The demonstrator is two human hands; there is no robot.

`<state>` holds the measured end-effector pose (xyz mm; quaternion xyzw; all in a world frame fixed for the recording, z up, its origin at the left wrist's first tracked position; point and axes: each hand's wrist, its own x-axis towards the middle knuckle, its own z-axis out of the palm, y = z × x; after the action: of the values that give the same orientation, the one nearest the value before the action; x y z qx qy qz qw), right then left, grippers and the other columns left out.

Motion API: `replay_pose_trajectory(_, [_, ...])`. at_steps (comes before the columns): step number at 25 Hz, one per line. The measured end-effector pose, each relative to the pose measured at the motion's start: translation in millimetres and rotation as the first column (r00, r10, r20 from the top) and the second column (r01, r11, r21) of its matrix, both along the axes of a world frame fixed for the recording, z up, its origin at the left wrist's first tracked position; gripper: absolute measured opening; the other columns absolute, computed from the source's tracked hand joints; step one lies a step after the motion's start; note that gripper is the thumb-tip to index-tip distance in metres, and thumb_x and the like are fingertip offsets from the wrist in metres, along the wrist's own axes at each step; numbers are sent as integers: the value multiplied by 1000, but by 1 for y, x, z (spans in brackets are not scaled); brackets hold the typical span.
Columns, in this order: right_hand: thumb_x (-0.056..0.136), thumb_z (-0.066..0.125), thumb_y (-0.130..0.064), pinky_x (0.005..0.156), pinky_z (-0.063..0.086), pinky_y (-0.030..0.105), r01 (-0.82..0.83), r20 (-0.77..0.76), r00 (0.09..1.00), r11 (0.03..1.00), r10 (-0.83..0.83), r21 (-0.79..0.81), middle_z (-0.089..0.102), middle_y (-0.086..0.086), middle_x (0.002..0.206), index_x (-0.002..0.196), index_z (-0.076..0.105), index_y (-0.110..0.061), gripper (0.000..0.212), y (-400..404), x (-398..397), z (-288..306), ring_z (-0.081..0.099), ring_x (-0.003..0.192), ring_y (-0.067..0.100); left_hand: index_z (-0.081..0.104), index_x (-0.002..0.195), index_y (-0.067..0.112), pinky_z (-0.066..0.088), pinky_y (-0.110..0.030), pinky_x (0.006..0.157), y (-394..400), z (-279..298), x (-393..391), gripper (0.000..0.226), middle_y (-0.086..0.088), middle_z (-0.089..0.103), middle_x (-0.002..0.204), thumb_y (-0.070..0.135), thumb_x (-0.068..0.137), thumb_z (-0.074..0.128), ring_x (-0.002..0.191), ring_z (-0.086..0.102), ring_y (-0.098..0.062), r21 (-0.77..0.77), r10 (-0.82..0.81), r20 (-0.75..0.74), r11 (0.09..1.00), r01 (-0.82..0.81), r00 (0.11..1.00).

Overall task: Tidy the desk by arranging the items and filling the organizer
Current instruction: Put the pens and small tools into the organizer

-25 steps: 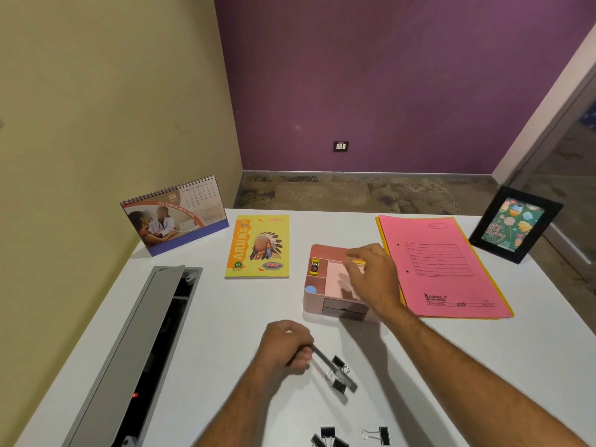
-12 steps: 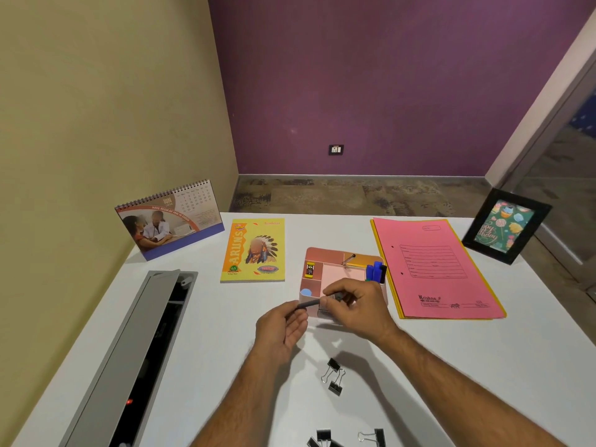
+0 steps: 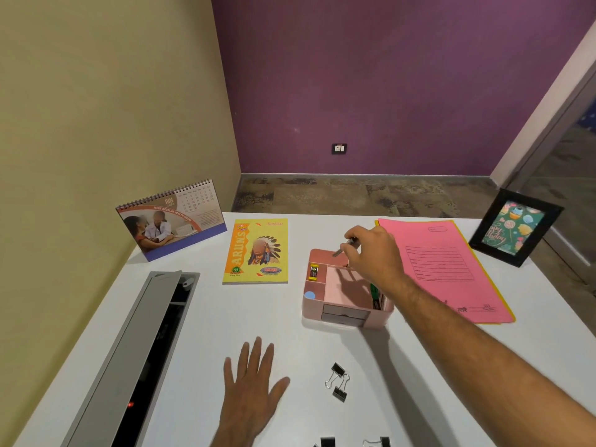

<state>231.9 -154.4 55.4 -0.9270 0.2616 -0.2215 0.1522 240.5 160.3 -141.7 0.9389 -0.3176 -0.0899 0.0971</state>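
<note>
Fingers of the right hand [image 3: 374,254] pinched a thin grey pen [image 3: 344,248], tip tilted down-left over the back compartments of the pink organizer [image 3: 342,312]. Pen was above the rim; contact with the organizer could not be told. Below the right fingers, the organizer's big middle compartment was open; a yellow sharpener [image 3: 313,271] sat in a left slot, a blue round item [image 3: 310,295] in the near-left corner, a green item [image 3: 374,293] upright in the right slot under the wrist. Two drawers faced the near side.

Left hand [image 3: 254,382] lay flat on the white desk [image 3: 200,317], fingers straight and spread, holding nothing. Right of those fingers, two black binder clips [image 3: 338,381] lay touching each other, apart from the hand. More binder clips [image 3: 354,442] were cut by the bottom frame edge. Bare desk ran between the left fingertips and the organizer's front.

Left of the right fingers: yellow notebook [image 3: 256,251], flat, clear gap to the organizer. Further left, desk calendar [image 3: 171,221] stood near the desk's far-left corner. Right of the right fingers: pink file folder [image 3: 451,269] flat over a yellow one, its near-left part hidden by the forearm. Photo frame [image 3: 516,227] stood at the far-right edge. Grey cable tray lid [image 3: 129,350] stood open along the left edge.
</note>
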Motion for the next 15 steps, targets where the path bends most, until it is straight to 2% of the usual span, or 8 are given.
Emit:
replay_pose_trajectory(1, [90, 66, -34, 88, 43, 40, 3, -65, 998, 999, -6, -41, 74, -1, 95, 110, 69, -20, 24, -2, 5, -3, 55, 103, 23, 45, 145, 25, -3, -50, 117, 3, -3, -2, 72, -5, 40, 153, 70, 93, 21, 145, 22, -25, 18, -7, 19, 1000, 7, 1000])
replay_pose_trajectory(3, [91, 64, -36, 87, 39, 40, 7, -186, 982, 996, -24, -93, 72, 0, 96, 110, 68, -23, 23, -7, 13, -11, 52, 105, 25, 39, 148, 26, 4, -56, 115, 4, -2, -5, 73, -6, 33, 157, 70, 93, 21, 147, 12, -25, 38, -29, 42, 999, 27, 999])
replay_pose_trajectory(5, [92, 62, -37, 80, 35, 38, 18, -281, 958, 994, -49, -112, 67, 3, 96, 111, 66, -26, 22, -6, 19, -20, 50, 104, 27, 38, 149, 25, 15, -61, 113, 2, -2, -5, 75, -7, 32, 158, 72, 92, 23, 148, 15, -27, 60, -49, 49, 997, 46, 998])
replay_pose_trajectory(7, [93, 58, -34, 83, 35, 40, -3, -355, 934, 990, -47, -139, 66, 5, 98, 112, 65, -24, 22, -4, 21, -24, 51, 104, 27, 37, 149, 25, 21, -64, 112, 1, -1, -5, 78, -7, 31, 158, 74, 90, 25, 147, 20, -28, 81, -57, 55, 995, 52, 997])
replay_pose_trajectory(15, [96, 57, -32, 103, 29, 51, -42, -483, 875, 987, -38, -155, 70, 4, 105, 116, 64, -21, 24, 3, 17, -30, 51, 115, 25, 36, 150, 25, 23, -65, 110, 2, -5, -4, 80, -7, 29, 159, 77, 89, 27, 147, 20, -28, 79, -53, 73, 996, 47, 996])
